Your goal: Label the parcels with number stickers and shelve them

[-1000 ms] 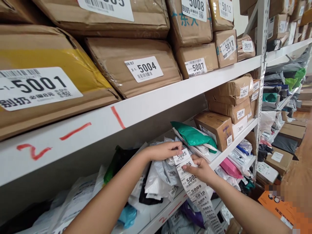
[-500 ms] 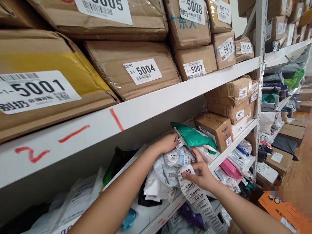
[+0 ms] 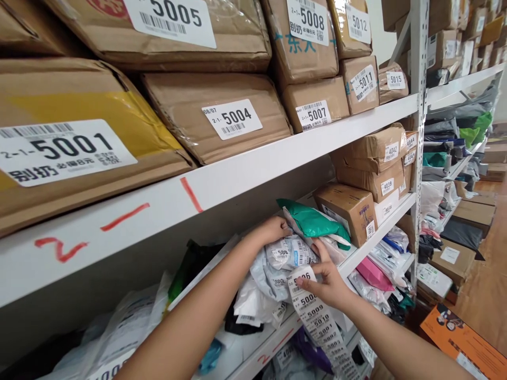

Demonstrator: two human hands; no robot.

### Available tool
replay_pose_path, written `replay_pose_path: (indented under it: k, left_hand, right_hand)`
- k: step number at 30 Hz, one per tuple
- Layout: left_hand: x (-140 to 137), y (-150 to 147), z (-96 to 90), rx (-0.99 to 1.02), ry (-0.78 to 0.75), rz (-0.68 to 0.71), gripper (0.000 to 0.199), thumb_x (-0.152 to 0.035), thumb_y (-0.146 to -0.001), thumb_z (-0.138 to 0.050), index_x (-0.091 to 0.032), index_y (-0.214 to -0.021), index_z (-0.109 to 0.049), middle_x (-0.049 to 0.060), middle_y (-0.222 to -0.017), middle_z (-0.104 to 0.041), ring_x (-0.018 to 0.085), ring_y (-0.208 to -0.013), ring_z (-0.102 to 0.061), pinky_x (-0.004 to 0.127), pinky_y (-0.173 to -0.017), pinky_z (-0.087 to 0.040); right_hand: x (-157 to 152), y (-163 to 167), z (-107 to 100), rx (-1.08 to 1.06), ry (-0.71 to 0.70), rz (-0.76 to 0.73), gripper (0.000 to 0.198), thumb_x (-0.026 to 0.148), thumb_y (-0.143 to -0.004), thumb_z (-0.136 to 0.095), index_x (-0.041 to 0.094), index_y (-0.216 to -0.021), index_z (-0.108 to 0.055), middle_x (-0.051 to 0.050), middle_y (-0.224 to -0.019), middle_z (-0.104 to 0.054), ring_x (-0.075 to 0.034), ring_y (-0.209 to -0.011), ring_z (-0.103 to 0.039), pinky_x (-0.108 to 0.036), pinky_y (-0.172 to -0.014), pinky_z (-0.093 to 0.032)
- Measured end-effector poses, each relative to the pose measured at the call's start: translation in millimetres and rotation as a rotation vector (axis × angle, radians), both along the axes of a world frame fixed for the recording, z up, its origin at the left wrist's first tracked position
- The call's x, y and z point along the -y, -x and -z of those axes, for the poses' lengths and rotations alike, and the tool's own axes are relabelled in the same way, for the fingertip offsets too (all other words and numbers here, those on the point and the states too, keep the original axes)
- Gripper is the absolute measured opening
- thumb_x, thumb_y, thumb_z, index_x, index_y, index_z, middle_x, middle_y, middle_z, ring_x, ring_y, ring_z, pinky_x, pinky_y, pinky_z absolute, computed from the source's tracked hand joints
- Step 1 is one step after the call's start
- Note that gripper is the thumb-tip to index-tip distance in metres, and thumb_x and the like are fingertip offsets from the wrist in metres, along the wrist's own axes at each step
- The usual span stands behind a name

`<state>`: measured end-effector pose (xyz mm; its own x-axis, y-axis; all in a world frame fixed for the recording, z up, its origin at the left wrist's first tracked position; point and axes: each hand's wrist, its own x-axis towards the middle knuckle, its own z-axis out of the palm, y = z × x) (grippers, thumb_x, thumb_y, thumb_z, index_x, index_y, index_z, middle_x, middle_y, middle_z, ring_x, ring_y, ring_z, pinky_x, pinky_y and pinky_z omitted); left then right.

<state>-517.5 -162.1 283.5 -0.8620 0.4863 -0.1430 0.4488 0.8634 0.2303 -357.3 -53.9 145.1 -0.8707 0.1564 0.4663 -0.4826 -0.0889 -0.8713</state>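
Note:
My left hand (image 3: 275, 229) is closed, fingers curled down at the back of a pile of plastic mailing bags; whatever its fingertips grip is hidden. My right hand (image 3: 330, 279) pinches a long strip of printed number labels (image 3: 317, 316) near its top end, thumb over the label ending in 06. The strip hangs down past the shelf edge. Between my hands lies a pale grey mailing bag (image 3: 283, 253) with a number label on it. Just behind them, a green mailing bag (image 3: 315, 219) rests against the pile. A white bag (image 3: 253, 306) sits lower in front.
Above runs a white shelf beam (image 3: 245, 179) with red marks, carrying numbered cardboard boxes (image 3: 214, 119). A brown box (image 3: 348, 206) stands right of the pile. A perforated upright post (image 3: 418, 158) and an orange box (image 3: 463, 338) are farther right.
The small label seen by my left fingertips no longer shows, and that hand has shifted slightly down. My right hand stays on the label strip. The view has moved slightly.

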Motion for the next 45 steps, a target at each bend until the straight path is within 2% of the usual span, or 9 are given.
replay_pose_path:
  k: [5, 7, 11, 16, 21, 26, 33, 39, 45]
  left_hand:
    - [4, -1, -5.0, 0.146, -0.117, -0.102, 0.017, -0.028, -0.08, -0.045, -0.019, -0.087, -0.057, 0.003, -0.076, -0.063, 0.018, -0.063, -0.062, 0.027, -0.057, -0.048]
    - [10, -2, -8.7, 0.175, -0.149, -0.064, 0.032, -0.021, -0.072, -0.048, -0.019, -0.103, -0.056, 0.004, -0.088, -0.067, 0.019, -0.072, -0.065, 0.029, -0.061, -0.051]
    - [25, -6, -13.2, 0.087, -0.14, 0.238, 0.044, -0.01, -0.058, -0.055, -0.02, -0.1, -0.054, 0.002, -0.094, -0.066, 0.022, -0.091, -0.064, 0.03, -0.079, -0.05]
    - [29, -17, -10.5, -0.344, 0.091, 0.559, 0.013, -0.011, -0.075, -0.054, -0.021, -0.083, -0.059, 0.004, -0.096, -0.065, 0.023, -0.097, -0.059, 0.034, -0.085, -0.046]
    - [28, -21, -7.0, -0.643, 0.378, 0.781, 0.011, -0.013, -0.084, -0.057, -0.019, -0.09, -0.063, 0.007, -0.092, -0.066, 0.023, -0.089, -0.06, 0.035, -0.081, -0.044]
    - [31, -19, -3.4, -0.625, 0.338, 0.746, 0.012, -0.011, -0.083, -0.053, -0.019, -0.088, -0.06, 0.007, -0.098, -0.064, 0.023, -0.091, -0.059, 0.033, -0.081, -0.043]
    - [30, -11, -3.7, -0.073, 0.043, 0.531, 0.014, -0.013, -0.067, -0.049, -0.022, -0.067, -0.038, -0.002, -0.076, -0.055, 0.015, -0.072, -0.051, 0.025, -0.067, -0.038]
    - [25, -11, -18.8, 0.222, -0.011, 0.358, 0.023, -0.021, -0.066, -0.055, -0.02, -0.088, -0.06, 0.0, -0.092, -0.067, 0.019, -0.089, -0.06, 0.026, -0.084, -0.047]
    - [22, -15, -39.5, 0.348, 0.052, 0.346, 0.033, -0.023, -0.075, -0.048, -0.021, -0.097, -0.072, 0.001, -0.1, -0.072, 0.02, -0.104, -0.062, 0.027, -0.094, -0.047]
  right_hand:
    - [-2, -1, 1, 0.03, -0.035, -0.009, 0.056, 0.072, -0.069, -0.069, 0.018, -0.078, -0.08, -0.011, -0.164, -0.017, -0.034, -0.148, -0.026, -0.044, -0.122, -0.02]
    - [-3, -1, 0, 0.044, -0.047, -0.014, 0.057, 0.073, -0.069, -0.068, 0.018, -0.078, -0.08, -0.011, -0.164, -0.017, -0.033, -0.148, -0.027, -0.044, -0.122, -0.02]
    - [-4, -1, 0, 0.038, -0.051, -0.029, 0.058, 0.075, -0.069, -0.067, 0.019, -0.077, -0.079, -0.01, -0.164, -0.018, -0.032, -0.148, -0.027, -0.043, -0.122, -0.019]
    - [-3, 0, 2, 0.032, -0.049, -0.025, 0.057, 0.075, -0.07, -0.066, 0.02, -0.075, -0.078, -0.01, -0.164, -0.019, -0.031, -0.148, -0.027, -0.044, -0.122, -0.019]
    - [-3, 0, 5, 0.01, -0.064, -0.005, 0.056, 0.072, -0.073, -0.065, 0.018, -0.077, -0.078, -0.012, -0.164, -0.018, -0.031, -0.148, -0.027, -0.043, -0.122, -0.02]
    - [-2, -2, 8, 0.004, -0.08, -0.007, 0.045, 0.061, -0.079, -0.068, 0.018, -0.081, -0.079, -0.011, -0.164, -0.016, -0.031, -0.148, -0.027, -0.043, -0.119, -0.027]
    - [-2, -6, 7, 0.009, -0.051, -0.071, 0.027, 0.046, -0.082, -0.071, 0.021, -0.084, -0.079, -0.004, -0.166, -0.013, -0.03, -0.15, -0.023, -0.039, -0.106, -0.045]
    - [-5, -8, 6, 0.04, -0.011, -0.157, 0.028, 0.048, -0.083, -0.07, 0.022, -0.086, -0.08, -0.002, -0.165, -0.015, -0.029, -0.15, -0.022, -0.034, -0.107, -0.043]
    - [-7, -8, 5, 0.048, 0.026, -0.214, 0.027, 0.046, -0.083, -0.07, 0.022, -0.087, -0.081, 0.0, -0.165, -0.018, -0.029, -0.15, -0.022, -0.032, -0.109, -0.041]
